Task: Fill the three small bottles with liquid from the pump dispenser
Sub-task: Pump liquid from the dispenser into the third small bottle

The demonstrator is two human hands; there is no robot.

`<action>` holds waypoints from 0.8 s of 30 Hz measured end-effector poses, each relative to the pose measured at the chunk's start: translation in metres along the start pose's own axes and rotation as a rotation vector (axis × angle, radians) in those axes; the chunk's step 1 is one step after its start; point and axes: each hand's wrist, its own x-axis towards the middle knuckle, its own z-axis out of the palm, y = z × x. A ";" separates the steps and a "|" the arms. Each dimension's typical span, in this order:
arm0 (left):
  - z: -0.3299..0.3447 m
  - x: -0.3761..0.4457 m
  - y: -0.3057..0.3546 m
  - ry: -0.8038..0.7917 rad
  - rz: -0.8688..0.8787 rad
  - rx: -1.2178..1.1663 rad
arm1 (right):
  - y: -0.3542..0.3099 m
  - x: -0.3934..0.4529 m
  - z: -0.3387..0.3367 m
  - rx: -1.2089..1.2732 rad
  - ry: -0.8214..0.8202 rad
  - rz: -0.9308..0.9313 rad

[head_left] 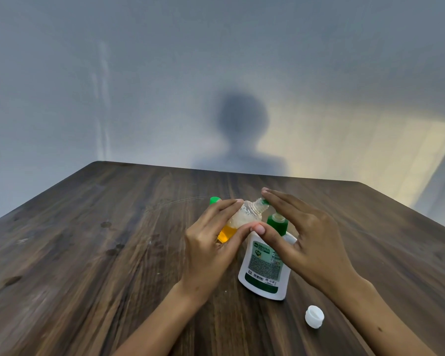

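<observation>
My left hand (211,240) grips a small clear bottle (242,218), tilted, with orange liquid in its lower part and foam above. Its open threaded neck points at the green nozzle (266,201) of the pump dispenser (265,265), a white bottle with a green label and green pump collar that stands upright on the table. My right hand (306,235) lies flat over the pump head, fingers stretched toward the nozzle, thumb against the dispenser's shoulder. A white cap (314,316) lies on the table near my right forearm. A green cap (214,200) shows just behind my left fingers; what it sits on is hidden.
Everything rests on a dark wooden table (88,253) whose far edge meets a grey wall. My shadow falls on that wall. The right table edge runs close to my right arm.
</observation>
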 end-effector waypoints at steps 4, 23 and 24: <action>0.000 0.000 -0.001 0.004 -0.003 0.008 | 0.000 0.001 -0.001 0.014 -0.002 0.009; -0.001 0.000 0.001 0.001 -0.014 -0.003 | -0.003 0.003 0.001 -0.012 -0.008 0.014; -0.001 0.000 0.001 -0.001 -0.016 -0.009 | -0.003 0.001 0.002 -0.017 -0.007 0.009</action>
